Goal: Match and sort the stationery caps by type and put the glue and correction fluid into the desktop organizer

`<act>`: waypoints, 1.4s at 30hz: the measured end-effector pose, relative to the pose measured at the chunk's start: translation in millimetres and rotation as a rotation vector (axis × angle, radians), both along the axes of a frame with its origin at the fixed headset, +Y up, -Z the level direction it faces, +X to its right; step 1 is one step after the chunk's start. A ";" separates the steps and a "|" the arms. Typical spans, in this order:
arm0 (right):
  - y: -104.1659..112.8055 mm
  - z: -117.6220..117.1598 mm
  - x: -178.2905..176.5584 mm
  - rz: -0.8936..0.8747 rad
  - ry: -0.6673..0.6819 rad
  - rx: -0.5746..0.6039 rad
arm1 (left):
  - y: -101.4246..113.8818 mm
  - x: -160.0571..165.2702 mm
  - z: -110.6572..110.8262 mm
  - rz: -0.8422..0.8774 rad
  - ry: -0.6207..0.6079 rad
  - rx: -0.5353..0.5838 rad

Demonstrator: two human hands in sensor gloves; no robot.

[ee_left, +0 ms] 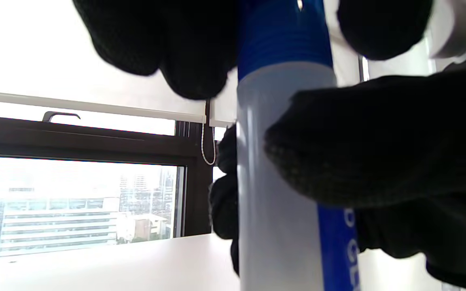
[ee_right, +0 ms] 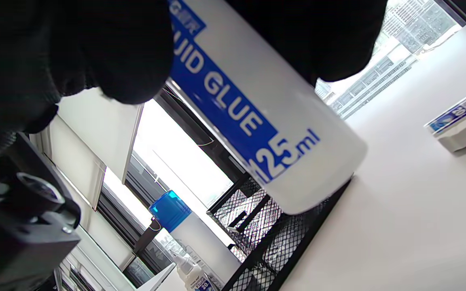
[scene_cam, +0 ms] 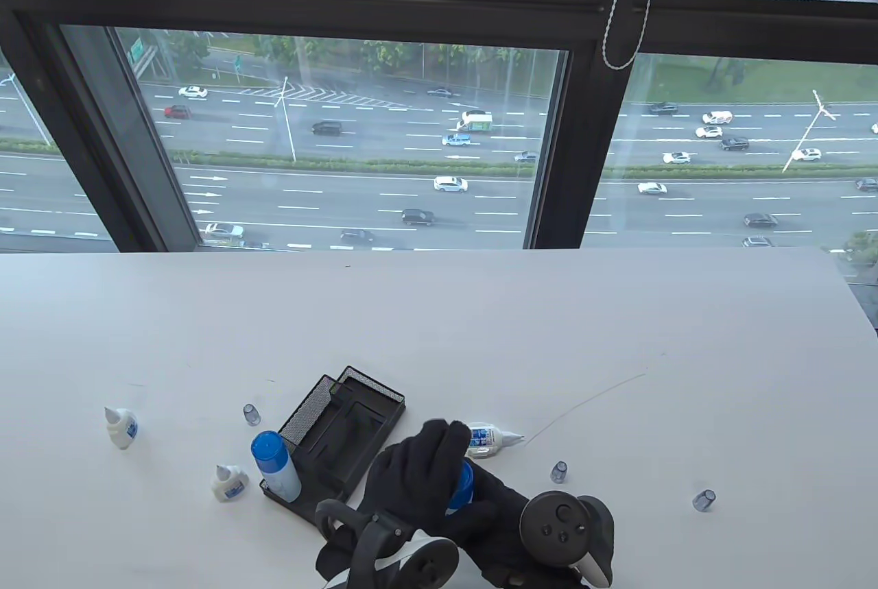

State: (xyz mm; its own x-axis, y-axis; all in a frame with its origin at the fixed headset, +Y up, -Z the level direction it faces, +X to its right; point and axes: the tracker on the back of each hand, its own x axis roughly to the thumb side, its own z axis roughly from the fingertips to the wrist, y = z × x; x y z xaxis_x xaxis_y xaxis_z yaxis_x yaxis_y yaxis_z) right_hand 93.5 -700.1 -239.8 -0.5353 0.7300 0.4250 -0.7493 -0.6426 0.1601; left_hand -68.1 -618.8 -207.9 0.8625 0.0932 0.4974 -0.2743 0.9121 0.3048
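Both gloved hands close on one white liquid-glue bottle with a blue screw cap [scene_cam: 461,487], held off the table at the near edge: the right hand [scene_cam: 490,503] curls round the body, as the right wrist view shows with fingers on either side of the "GLUE" label, and the left hand [scene_cam: 411,472] wraps the top, its fingers [ee_left: 200,52] lying over the blue cap. My reading is that the cap is being seated or tightened, though no frame shows whether it is fully home. Just beyond the hands stands the black wire-mesh desktop organizer [scene_cam: 343,438], and a second blue-capped white glue bottle [scene_cam: 276,465] already leans in its near left compartment, so one glue looks stowed. A small white correction-fluid bottle with a bare pointed nozzle [scene_cam: 490,439] lies on its side touching the left fingertips, still outside the organizer. To the right, two small translucent grey-blue caps [scene_cam: 559,472] and [scene_cam: 704,500] sit loose on the white table [scene_cam: 617,342], and a third translucent cap [scene_cam: 252,414] rests left of the organizer. Two more uncapped correction-fluid bottles wait at the left, one [scene_cam: 230,483] beside the organizer, one [scene_cam: 122,427] well apart. Judging from this, the glue half is nearly finished; three correction fluids remain to be capped and stowed.
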 end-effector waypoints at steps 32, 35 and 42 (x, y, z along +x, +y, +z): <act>4.2 -1.5 5.9 -0.067 0.025 0.029 | 0.5 -23.7 -15.3 0.327 -0.183 -0.219; 3.7 -2.2 5.4 -0.072 0.028 -0.002 | 0.9 -25.3 -16.1 0.318 -0.178 -0.211; 3.6 -6.9 17.4 0.035 -0.115 0.035 | 20.9 -64.7 -17.4 0.327 -0.053 -0.111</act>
State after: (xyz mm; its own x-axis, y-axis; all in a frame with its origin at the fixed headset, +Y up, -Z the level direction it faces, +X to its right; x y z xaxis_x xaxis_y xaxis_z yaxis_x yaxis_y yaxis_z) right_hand 110.9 -696.5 -246.6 -0.6070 0.6955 0.3844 -0.7383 -0.6726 0.0510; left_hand -132.7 -597.8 -225.3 0.7511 0.4162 0.5125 -0.5703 0.8000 0.1862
